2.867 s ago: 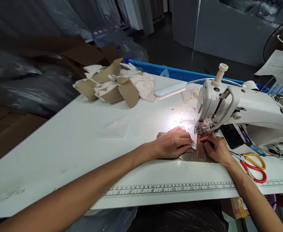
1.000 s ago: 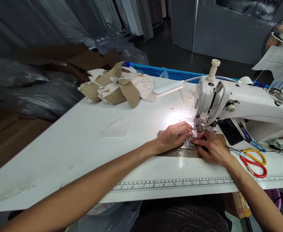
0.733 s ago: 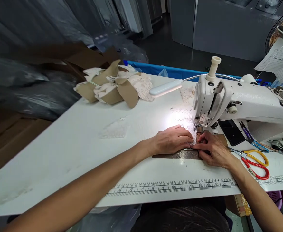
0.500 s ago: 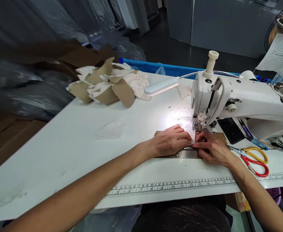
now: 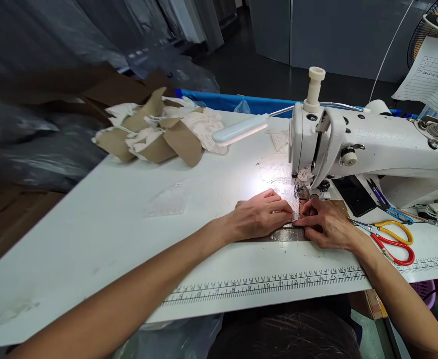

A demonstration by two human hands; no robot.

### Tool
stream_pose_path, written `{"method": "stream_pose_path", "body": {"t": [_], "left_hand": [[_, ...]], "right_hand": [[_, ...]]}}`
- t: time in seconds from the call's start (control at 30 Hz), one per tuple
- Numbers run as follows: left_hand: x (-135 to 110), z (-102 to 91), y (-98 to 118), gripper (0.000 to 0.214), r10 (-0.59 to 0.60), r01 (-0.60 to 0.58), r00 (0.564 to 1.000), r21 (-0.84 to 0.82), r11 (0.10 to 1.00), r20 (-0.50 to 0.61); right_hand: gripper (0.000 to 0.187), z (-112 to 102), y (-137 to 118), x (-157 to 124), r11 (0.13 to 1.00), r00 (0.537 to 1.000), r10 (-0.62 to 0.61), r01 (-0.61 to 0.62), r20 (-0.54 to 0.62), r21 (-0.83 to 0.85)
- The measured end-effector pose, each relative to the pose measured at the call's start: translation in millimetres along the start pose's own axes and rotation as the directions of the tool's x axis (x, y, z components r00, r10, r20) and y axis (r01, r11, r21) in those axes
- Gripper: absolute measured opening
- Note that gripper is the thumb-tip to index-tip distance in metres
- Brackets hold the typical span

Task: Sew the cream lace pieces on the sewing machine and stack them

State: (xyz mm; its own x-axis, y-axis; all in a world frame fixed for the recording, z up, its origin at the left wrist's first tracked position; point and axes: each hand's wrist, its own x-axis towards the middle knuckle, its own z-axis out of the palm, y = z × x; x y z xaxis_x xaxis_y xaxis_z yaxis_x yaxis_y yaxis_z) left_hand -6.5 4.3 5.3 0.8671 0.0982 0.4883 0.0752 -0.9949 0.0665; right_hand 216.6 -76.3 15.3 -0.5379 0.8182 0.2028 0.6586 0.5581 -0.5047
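My left hand (image 5: pixel 262 216) lies on a small piece of white lace (image 5: pixel 294 208), its fingers pressed together on the cloth just left of the needle of the white sewing machine (image 5: pixel 368 144). My right hand (image 5: pixel 327 225) rests opposite it, fingertips pinching the lace's near edge in front of the presser foot (image 5: pixel 303 193). Both hands sit on a brown taped patch (image 5: pixel 280 235) of the white table (image 5: pixel 129 239). Most of the lace is hidden under my fingers.
A pile of lace and brown card pieces (image 5: pixel 159 132) lies at the table's far left. A white lamp (image 5: pixel 240 130) lights the needle area. Red and yellow scissors (image 5: pixel 390 239), blue snips (image 5: pixel 385 207) and a black phone (image 5: pixel 355 194) lie to the right. A printed ruler (image 5: pixel 271 284) runs along the front edge.
A second ago both hands had the lace lifted and bunched; now it is pressed flat by the needle. The hands have barely shifted since; the view has drifted to the right.
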Motion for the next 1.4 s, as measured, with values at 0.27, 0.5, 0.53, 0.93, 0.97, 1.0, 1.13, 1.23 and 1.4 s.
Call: {"method": "stream_pose_path", "body": {"t": [0.27,0.5,0.53,0.93,0.97,1.0,1.13,1.23,1.4], "left_hand": [[1,2.9,3,0.015,-0.106,0.091,0.989,-0.138,0.986,-0.101],[3,5.0,8,0.016,-0.032,0.039,0.986,0.039,0.998,-0.162],[3,5.2,8,0.017,-0.016,0.028,0.987,0.072,0.997,-0.159],[2,8.0,8,0.018,0.045,-0.016,0.983,0.168,0.986,-0.175],[1,8.5,8,0.018,0.048,-0.018,0.984,0.176,0.984,-0.172],[1,8.6,7,0.018,0.051,-0.021,0.985,0.184,0.983,-0.164],[0,5.0,10,0.019,0.024,-0.012,0.997,0.182,0.983,-0.067],[-1,-1.3,13,0.018,-0.008,0.009,1.000,0.129,0.992,-0.013],[1,-6.9,11,0.017,-0.012,0.011,1.000,0.059,0.998,0.013]], "right_hand": [[0.025,-29,9,25,0.917,0.922,0.316,-0.358,0.226,0.178],[0.023,-15,14,16,0.931,0.940,0.341,-0.332,-0.035,0.149],[0.023,-12,14,14,0.945,0.948,0.313,-0.305,-0.058,0.116],[0.036,-2,9,8,0.980,0.986,0.169,-0.167,0.009,-0.108],[0.036,-2,9,8,0.981,0.988,0.154,-0.151,0.015,-0.124],[0.037,-2,9,8,0.980,0.990,0.142,-0.138,0.018,-0.142],[0.038,0,11,7,0.977,0.994,0.110,-0.107,0.005,-0.184],[0.039,1,13,6,0.981,0.997,0.071,-0.072,-0.012,-0.182],[0.039,2,14,5,0.982,0.999,0.019,-0.027,-0.044,-0.189]]}}
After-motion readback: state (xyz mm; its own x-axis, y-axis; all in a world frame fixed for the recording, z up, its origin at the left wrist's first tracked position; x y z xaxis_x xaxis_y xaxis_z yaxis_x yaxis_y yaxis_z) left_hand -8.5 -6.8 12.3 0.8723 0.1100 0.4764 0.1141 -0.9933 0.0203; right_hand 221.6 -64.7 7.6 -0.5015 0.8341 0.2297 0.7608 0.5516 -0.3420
